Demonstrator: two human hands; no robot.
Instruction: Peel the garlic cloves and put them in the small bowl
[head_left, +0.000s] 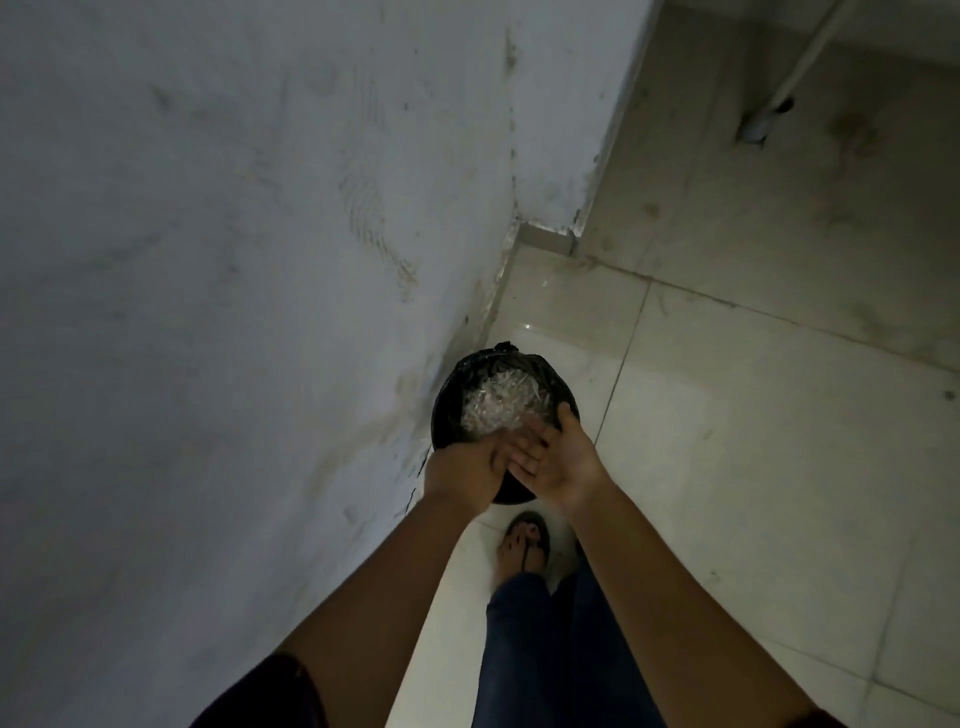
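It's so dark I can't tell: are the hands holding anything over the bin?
Nothing is held, as far as shows. The left hand touches the fingers of the open right hand, above the black bin.

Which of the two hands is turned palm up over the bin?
The right hand: its palm faces the camera, fingers straight. The left hand beside it shows only its back.
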